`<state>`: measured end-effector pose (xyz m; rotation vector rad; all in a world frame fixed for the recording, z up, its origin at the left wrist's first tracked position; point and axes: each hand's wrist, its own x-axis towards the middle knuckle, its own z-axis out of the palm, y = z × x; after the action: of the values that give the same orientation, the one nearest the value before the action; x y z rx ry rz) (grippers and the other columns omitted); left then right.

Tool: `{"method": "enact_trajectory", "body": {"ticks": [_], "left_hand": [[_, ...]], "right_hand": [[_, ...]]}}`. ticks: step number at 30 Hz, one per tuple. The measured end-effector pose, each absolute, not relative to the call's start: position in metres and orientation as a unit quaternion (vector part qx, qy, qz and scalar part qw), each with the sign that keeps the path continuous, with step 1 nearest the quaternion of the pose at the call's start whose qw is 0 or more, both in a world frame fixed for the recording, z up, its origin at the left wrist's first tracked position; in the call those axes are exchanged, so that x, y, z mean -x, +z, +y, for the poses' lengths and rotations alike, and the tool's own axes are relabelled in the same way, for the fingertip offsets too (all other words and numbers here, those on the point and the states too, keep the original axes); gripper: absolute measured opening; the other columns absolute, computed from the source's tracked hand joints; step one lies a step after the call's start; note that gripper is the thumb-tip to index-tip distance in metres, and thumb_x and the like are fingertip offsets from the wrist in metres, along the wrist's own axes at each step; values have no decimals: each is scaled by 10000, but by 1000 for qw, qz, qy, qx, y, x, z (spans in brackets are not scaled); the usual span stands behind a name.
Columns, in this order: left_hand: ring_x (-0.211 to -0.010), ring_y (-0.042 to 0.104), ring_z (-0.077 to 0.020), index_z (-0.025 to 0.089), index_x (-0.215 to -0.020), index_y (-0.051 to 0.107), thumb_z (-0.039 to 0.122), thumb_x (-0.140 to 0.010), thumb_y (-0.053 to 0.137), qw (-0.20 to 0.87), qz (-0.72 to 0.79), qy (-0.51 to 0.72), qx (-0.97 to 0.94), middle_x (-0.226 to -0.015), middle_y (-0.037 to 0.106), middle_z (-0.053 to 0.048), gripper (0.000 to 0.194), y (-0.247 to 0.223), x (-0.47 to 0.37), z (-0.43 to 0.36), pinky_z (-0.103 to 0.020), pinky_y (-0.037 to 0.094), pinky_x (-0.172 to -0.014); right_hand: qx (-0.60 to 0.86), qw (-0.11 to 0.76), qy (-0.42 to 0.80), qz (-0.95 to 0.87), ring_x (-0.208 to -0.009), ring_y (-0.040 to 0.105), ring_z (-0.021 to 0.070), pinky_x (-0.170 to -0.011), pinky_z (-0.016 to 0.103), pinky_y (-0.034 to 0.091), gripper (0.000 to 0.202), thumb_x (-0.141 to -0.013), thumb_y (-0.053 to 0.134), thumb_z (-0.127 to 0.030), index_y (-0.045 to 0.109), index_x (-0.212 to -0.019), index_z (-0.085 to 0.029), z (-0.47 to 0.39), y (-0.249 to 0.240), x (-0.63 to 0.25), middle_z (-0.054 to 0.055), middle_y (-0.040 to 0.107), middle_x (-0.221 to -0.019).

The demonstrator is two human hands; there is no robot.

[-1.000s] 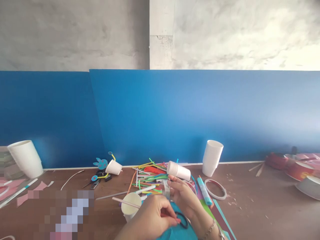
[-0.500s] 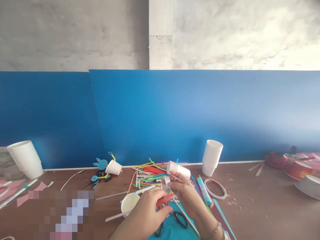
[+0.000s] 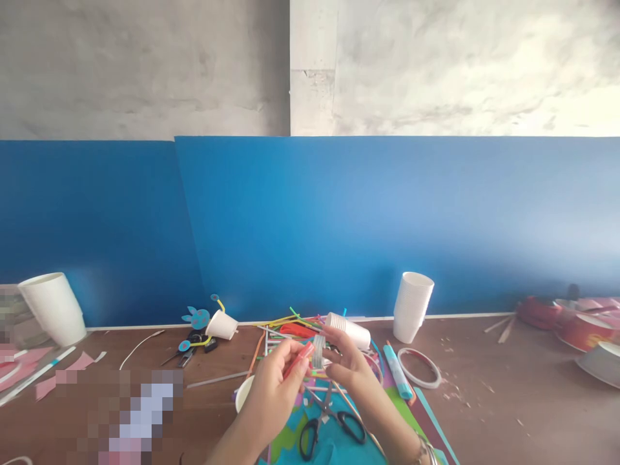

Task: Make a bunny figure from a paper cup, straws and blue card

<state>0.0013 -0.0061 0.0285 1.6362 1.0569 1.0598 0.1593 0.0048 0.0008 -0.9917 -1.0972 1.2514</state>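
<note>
My left hand [image 3: 283,378] is closed round a red stick-like piece [image 3: 303,355], its tip pointing up and right. Just right of it, my right hand [image 3: 346,358] has its fingers bent round a roll of clear tape [image 3: 318,352]. The two hands are close together above the table. Below them, black-handled scissors [image 3: 329,416] lie with blades apart on blue paper [image 3: 339,445]. A white paper bowl [image 3: 242,392] is partly hidden behind my left wrist.
Behind the hands lie coloured straws [image 3: 285,320] and tipped-over stacked cups [image 3: 356,332]. Cup stacks stand at right [image 3: 413,307] and far left [image 3: 53,310]. A blue tube [image 3: 397,371] and a white ring [image 3: 420,368] lie at right. A rabbit-decorated cup [image 3: 221,325] lies left.
My left hand has risen and tilted the red piece upward beside the tape. My right hand has shifted slightly. The scissors are less covered now.
</note>
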Motion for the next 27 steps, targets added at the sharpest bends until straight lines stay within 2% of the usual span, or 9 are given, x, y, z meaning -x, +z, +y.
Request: {"method": "enact_trajectory", "body": {"ticks": [3, 5, 8, 9, 12, 14, 18, 23, 27], "left_hand": [[-571, 473, -103, 172, -894, 594, 534, -817, 536, 491, 425, 461, -605, -723, 557, 12, 374, 29, -1, 0, -205, 380, -544], [-523, 434, -85, 177, -888, 593, 550, -806, 548, 496, 436, 467, -588, -674, 516, 35, 384, 30, 1, 2, -195, 355, -501], [-539, 450, -89, 180, -898, 596, 545, -799, 566, 494, 432, 472, -588, -668, 511, 35, 379, 30, 3, 4, -190, 355, -497], [-578, 480, -99, 176, -900, 600, 536, -799, 573, 495, 428, 473, -590, -691, 536, 23, 375, 29, 3, 5, -191, 374, -522], [-696, 551, -135, 165, -918, 609, 506, -794, 596, 496, 424, 474, -592, -767, 615, -19, 363, 24, 4, 8, -210, 423, -615], [-709, 565, -147, 158, -898, 620, 499, -791, 601, 491, 427, 467, -598, -778, 640, -33, 358, 19, 5, 10, -219, 427, -623], [-741, 578, -164, 154, -849, 639, 497, -796, 589, 480, 432, 447, -618, -807, 661, -45, 351, 15, 5, 12, -229, 428, -633], [-702, 548, -136, 161, -769, 617, 510, -776, 611, 510, 413, 451, -604, -716, 615, -4, 350, 23, 3, 8, -223, 411, -651], [-507, 395, -69, 161, -671, 552, 555, -719, 654, 579, 410, 405, -576, -551, 496, 50, 409, 30, 1, 4, -194, 290, -501]], "right_hand": [[434, 561, 419, -566, -1175, 495, 269, -947, 392, 418, 648, -619, 623, -127, 523, -1234, -307, 1, -2, -154, 36, 506, -1325], [456, 543, 332, -623, -1095, 549, 258, -1055, 441, 308, 540, -681, 626, -152, 568, -1192, -319, 0, -1, -154, 28, 525, -1308], [474, 503, 275, -668, -861, 627, 223, -1116, 497, 137, 307, -775, 594, -213, 641, -1067, -298, 2, 1, -161, 27, 660, -1081], [477, 490, 276, -675, -813, 631, 219, -1111, 502, 134, 272, -791, 579, -221, 647, -1046, -290, 2, 2, -163, 18, 691, -963], [497, 447, 307, -677, -741, 617, 233, -956, 454, 360, 276, -791, 560, -228, 645, -1050, -273, 4, 4, -171, -7, 677, -685], [511, 427, 329, -669, -710, 604, 227, -758, 370, 450, 299, -766, 568, -223, 648, -1052, -261, 4, 4, -174, 1, 674, -692], [499, 399, 412, -650, -634, 582, 162, -592, 280, 439, 321, -730, 573, -191, 655, -1038, -226, 4, 3, -179, 21, 679, -877], [494, 397, 442, -635, -639, 574, 148, -589, 272, 437, 280, -741, 577, -213, 658, -1009, -205, 6, 2, -180, 33, 673, -916], [471, 431, 485, -597, -648, 571, 159, -597, 267, 438, 313, -706, 612, -201, 657, -1016, -211, 6, 0, -176, 3, 668, -762]]}}
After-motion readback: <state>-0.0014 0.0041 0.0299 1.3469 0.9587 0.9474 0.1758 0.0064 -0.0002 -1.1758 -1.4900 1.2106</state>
